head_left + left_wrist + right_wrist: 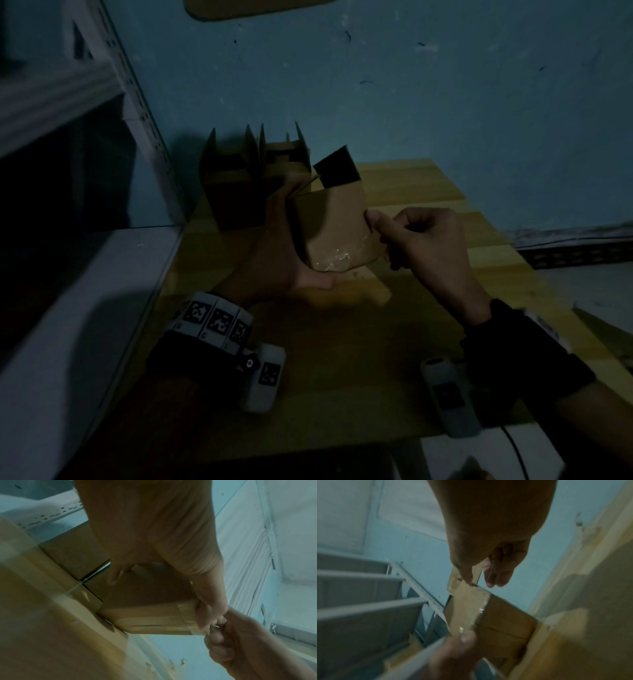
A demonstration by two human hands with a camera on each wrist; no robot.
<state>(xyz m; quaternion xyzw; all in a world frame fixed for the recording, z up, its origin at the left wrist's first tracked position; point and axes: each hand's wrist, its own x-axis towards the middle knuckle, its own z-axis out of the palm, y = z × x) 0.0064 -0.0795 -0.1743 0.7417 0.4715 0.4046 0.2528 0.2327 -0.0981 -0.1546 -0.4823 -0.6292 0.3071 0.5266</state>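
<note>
One box (332, 222), two grips: my left fingers (317, 281) clasp it at 9 o'clock, my right fingers (378, 219) pinch its tape (469, 608) at 3 o'clock. Yanking could tear cardboard.

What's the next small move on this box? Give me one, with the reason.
Probably the right hand should press the tape end flat onto the box. The left hand holds the box off the table, and the right hand pinches the tape at its edge.
</note>
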